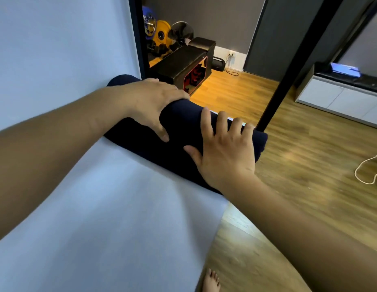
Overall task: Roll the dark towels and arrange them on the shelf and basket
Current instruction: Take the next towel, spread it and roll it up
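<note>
A dark navy towel (179,131) lies as a thick roll on a pale blue-white surface (99,207), near its far right edge. My left hand (153,104) curls over the upper left part of the roll, fingers wrapped over its far side and thumb on the near side. My right hand (225,148) presses flat on the right part of the roll with fingers spread. A flat strip of the towel runs along the roll's near side. No shelf or basket can be made out.
A black post (288,76) rises just past the towel's right end. Beyond it are a wooden floor (299,186), a black bench (183,64), weight plates (162,32), a white low cabinet (341,100) and a white cord (366,171). A bare foot (210,281) stands at the bottom.
</note>
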Demonstrator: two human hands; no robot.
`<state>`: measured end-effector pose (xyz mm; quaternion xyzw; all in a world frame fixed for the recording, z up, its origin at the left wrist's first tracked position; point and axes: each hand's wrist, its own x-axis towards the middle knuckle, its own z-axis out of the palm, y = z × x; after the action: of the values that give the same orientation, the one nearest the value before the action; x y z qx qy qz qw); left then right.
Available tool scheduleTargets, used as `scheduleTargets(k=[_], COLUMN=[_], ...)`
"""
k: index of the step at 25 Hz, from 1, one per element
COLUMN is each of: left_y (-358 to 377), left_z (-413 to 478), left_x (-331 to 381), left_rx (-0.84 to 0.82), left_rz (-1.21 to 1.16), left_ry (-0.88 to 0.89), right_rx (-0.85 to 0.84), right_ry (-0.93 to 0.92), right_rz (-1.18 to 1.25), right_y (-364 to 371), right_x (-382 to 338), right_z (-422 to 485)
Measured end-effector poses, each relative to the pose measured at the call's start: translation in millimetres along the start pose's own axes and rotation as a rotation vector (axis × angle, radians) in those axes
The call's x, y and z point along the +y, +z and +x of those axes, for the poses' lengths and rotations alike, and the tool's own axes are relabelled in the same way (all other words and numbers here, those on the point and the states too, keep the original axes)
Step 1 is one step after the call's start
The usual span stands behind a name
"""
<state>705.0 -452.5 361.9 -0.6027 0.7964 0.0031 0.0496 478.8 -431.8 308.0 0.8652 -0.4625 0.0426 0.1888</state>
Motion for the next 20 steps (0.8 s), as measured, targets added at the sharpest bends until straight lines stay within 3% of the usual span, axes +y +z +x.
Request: scheduleTargets(k=[6, 8, 12, 14, 17, 20], left_y=[55.4, 61.9, 74.0, 81.0, 48.5, -9.0], left_z=[-28.8, -35.0, -50.1, -63.0, -71.8, -47.5], left_x=[1.5, 4.8, 18.7, 21.9, 14.6, 1.3], left_rx=[0.445, 0.477, 0.522, 0.545, 0.389, -0.063], left_rz=[0.036, 0.061, 0.094, 0.079, 0.066, 0.167], left_ry=[0.054, 0.02, -0.037, -0.031, -0.019, -0.132], right_rx=[-0.13, -0.133, -0.498, -0.441, -0.178, -0.046], right_ry=[-0.12, -0.162, -0.113, -0.131, -0.139, -0.161], right_rz=[0.01, 0.151, 0.489, 0.423, 0.262, 0.085], right_y=[-34.9, -48.0, -53.6, -44.4, -35.4, -28.9], right_x=[-13.6, 4.2, 29.5, 19.9, 0.1, -18.7], right_z=[-20.4, 8.2, 47.5, 32.6, 6.0, -9.9])
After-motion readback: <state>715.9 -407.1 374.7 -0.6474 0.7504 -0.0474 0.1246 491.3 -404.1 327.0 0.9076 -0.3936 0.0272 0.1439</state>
